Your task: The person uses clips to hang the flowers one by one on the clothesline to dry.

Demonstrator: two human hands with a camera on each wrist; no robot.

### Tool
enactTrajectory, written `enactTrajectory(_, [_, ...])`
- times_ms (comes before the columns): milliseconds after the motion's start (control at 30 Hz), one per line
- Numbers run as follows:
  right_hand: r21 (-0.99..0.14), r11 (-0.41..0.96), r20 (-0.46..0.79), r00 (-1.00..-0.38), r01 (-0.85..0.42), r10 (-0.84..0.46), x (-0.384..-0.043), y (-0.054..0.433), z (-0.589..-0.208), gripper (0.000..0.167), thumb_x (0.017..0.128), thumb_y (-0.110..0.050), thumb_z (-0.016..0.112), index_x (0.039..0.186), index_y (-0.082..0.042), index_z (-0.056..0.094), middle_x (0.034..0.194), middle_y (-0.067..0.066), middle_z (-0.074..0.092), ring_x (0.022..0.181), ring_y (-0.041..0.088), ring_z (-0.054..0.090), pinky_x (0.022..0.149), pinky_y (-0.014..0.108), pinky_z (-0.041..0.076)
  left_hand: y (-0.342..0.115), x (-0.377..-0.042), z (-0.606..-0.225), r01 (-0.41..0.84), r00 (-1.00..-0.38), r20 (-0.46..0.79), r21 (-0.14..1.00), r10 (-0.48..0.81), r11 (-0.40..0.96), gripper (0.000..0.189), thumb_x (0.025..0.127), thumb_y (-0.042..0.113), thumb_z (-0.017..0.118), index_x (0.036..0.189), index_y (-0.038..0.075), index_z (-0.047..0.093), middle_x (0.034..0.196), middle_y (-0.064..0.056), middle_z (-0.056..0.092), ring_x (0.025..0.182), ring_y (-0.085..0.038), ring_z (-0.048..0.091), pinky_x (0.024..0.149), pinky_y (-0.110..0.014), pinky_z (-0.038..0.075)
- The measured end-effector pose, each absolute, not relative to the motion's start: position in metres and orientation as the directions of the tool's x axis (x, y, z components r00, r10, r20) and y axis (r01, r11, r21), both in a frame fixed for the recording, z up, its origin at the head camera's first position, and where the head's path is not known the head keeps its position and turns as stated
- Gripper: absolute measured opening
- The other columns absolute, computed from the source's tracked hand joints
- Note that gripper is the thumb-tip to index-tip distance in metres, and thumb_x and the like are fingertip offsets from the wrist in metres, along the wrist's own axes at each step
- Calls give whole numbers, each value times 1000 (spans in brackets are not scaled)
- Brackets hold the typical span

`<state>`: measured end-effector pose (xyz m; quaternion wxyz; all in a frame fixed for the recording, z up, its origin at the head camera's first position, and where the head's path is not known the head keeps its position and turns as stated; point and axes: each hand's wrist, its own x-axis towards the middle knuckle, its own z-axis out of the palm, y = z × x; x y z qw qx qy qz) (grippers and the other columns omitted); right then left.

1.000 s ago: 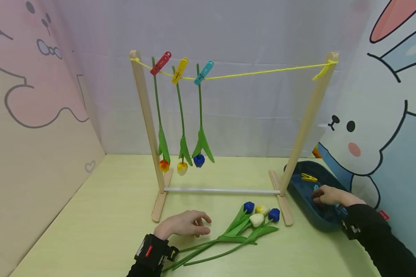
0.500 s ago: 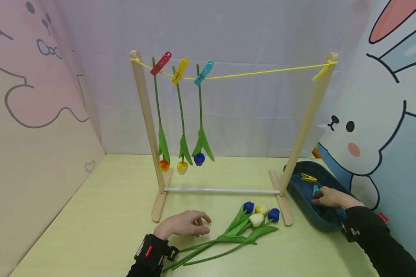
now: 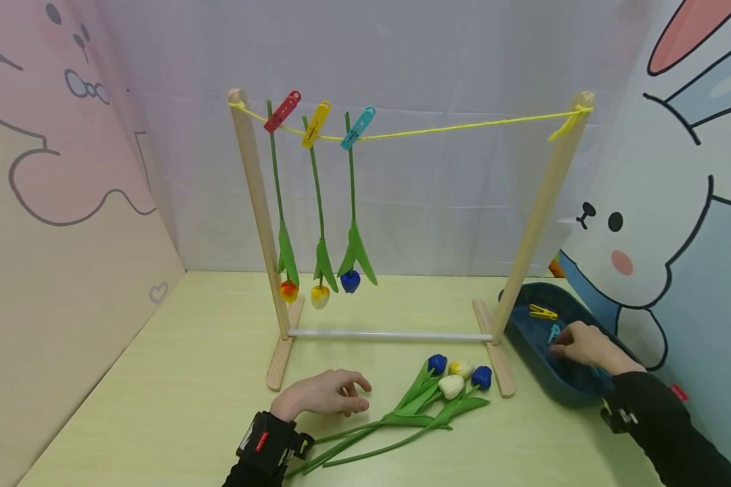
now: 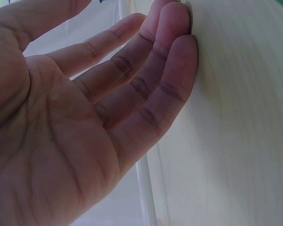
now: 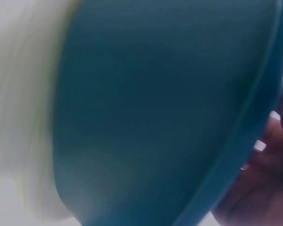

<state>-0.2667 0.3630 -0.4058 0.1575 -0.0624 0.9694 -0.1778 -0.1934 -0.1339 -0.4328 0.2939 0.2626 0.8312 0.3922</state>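
Note:
My right hand (image 3: 587,346) reaches into a dark blue basin (image 3: 524,355), fingers bent downward beside a light blue clothespin (image 3: 554,332). A yellow clothespin (image 3: 543,312) lies farther back in there. In the right wrist view the basin's outer wall (image 5: 155,103) covers most of the fingers, and I cannot tell whether they pinch anything. Palm showing in the left wrist view, my left hand (image 4: 85,122) rests on the table with loosely bent fingers and holds nothing. To its right lies a bunch of artificial tulips with blue heads (image 3: 436,364) and a white head (image 3: 451,387).
A wooden frame with posts (image 3: 539,203) carries a yellow cord (image 3: 438,130). Red (image 3: 283,111), yellow (image 3: 316,124) and blue clothespins (image 3: 358,128) hold three tulips upside down on its left part. A white rod (image 3: 390,335) joins the feet.
My right hand has shifted slightly right within the basin, and the light blue clothespin beside it shows more fully. The left hand and the tulips have stayed put.

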Motion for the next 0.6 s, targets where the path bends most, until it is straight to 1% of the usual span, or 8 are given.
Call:
enactTrajectory(100, [-365, 929, -216, -966, -57, -144, -264, 362, -404, 28, 94, -15, 67, 104, 11, 70, 94, 21, 70, 80, 26, 64, 72, 45, 57, -134, -194, -434, 209, -690, -281, 805, 667, 555, 37, 100, 21, 63, 130, -1, 60, 92, -8, 71, 76, -17, 65, 69, -23, 49])
enactTrajectory(233, [-360, 927, -71, -988, -99, -133, -257, 359, -401, 18, 93, -11, 67, 95, 7, 72, 86, 18, 71, 75, 24, 61, 68, 45, 53, -134, -195, -434, 213, -691, -277, 805, 667, 554, 37, 100, 21, 63, 130, -1, 60, 92, -8, 70, 76, -17, 65, 69, -23, 49])
enactTrajectory(333, [-355, 927, 26, -993, -119, -118, -252, 356, -402, 13, 92, -8, 69, 90, 5, 71, 81, 14, 70, 71, 23, 58, 66, 44, 48, -134, -195, -435, 215, -691, -275, 805, 669, 553, 37, 100, 21, 63, 130, -1, 60, 92, -8, 70, 76, -17, 66, 69, -23, 49])
enactTrajectory(500, [-382, 917, 130, -989, -116, -71, -243, 351, -400, 9, 90, -5, 70, 90, 4, 69, 81, 16, 69, 73, 26, 58, 70, 51, 42, -134, -194, -434, 214, -688, -276, 806, 671, 552, 37, 100, 20, 63, 129, -2, 60, 92, -8, 71, 76, -18, 66, 69, -23, 49])
enactTrajectory(600, [-398, 909, 198, -979, -126, -49, -239, 347, -398, 7, 91, -5, 70, 91, 2, 68, 84, 18, 69, 74, 29, 60, 71, 52, 44, -134, -194, -432, 207, -688, -279, 809, 670, 550, 37, 100, 20, 63, 130, -2, 60, 91, -9, 71, 76, -18, 66, 69, -23, 49])
